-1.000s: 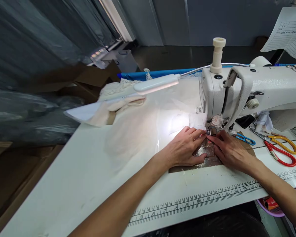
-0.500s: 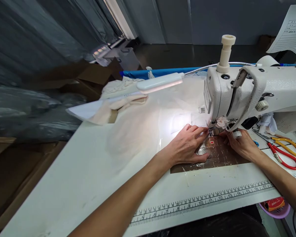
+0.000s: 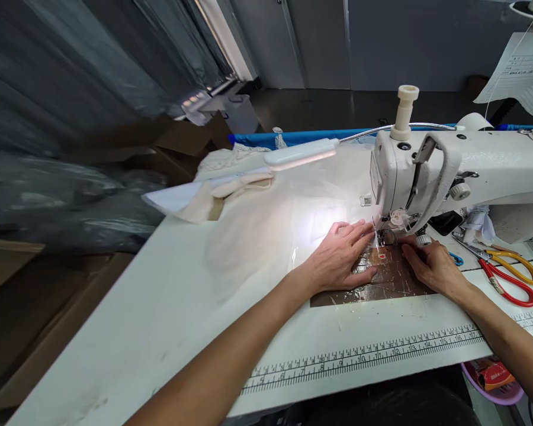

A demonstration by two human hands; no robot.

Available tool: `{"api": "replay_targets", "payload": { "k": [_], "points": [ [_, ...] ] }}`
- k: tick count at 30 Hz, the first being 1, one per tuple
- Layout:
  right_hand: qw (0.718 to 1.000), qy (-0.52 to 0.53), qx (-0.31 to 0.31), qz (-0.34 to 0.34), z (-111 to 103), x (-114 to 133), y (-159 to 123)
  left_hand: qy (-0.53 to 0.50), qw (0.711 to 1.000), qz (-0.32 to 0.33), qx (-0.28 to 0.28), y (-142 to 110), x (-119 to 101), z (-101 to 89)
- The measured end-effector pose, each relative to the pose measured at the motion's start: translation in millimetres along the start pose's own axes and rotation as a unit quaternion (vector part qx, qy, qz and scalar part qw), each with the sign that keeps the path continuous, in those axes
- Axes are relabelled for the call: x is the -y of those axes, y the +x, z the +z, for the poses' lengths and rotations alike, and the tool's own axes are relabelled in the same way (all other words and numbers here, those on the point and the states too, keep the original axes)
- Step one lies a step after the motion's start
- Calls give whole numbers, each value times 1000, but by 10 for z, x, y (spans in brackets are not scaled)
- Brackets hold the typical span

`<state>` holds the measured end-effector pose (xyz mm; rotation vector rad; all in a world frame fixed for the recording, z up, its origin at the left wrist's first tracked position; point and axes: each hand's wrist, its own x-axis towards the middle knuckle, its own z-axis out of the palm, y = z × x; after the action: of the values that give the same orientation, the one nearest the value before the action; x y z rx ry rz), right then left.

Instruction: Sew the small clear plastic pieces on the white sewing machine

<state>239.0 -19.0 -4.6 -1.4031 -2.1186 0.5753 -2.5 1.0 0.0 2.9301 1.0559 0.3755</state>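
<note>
A white sewing machine stands on the right of the table. My left hand lies flat just left of its presser foot, thumb stretched apart from the fingers. Under its fingertips is the edge of a sheer pale fabric spread over the tabletop. My right hand is right of the foot, fingers curled and pressed together close to the needle area. What those fingers pinch, if anything, is too small to make out. Below both hands lies a shiny brown plate.
Red-handled scissors and a yellow-handled pair lie at the right. A ruler strip runs along the front edge. A lamp hangs over the fabric. Cardboard boxes stand left, a purple basket below right.
The view has shifted slightly, so the scene sits a little lower. My right hand's thumb and fingers have come out a bit from behind the machine's foot. My left hand stays nearly in place.
</note>
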Motion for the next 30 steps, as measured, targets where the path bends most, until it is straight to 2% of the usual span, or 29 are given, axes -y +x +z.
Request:
{"api": "replay_targets", "payload": {
  "k": [3,9,17,21,25,27,30],
  "points": [
    [1000,-3,7,3,-3,-1,-5,-3,1000,-25,17,-26,-12,-1],
    [1000,-16,19,13,6,-9,-26,56,994,-86,29,-78,-107,-27],
    [998,-53,34,9,33,-39,-58,75,991,-99,39,-98,-146,-26],
    [997,-69,41,0,43,-54,-63,79,992,-96,-15,-103,-54,-58],
    [995,-86,43,-9,62,-41,-64,115,973,-175,-99,-110,97,-122],
    [995,-94,43,-10,71,-32,-68,135,961,-212,-112,-123,165,-115],
    [993,-114,33,-20,85,-39,-82,134,958,-228,-107,-144,232,-36]
  ]
}}
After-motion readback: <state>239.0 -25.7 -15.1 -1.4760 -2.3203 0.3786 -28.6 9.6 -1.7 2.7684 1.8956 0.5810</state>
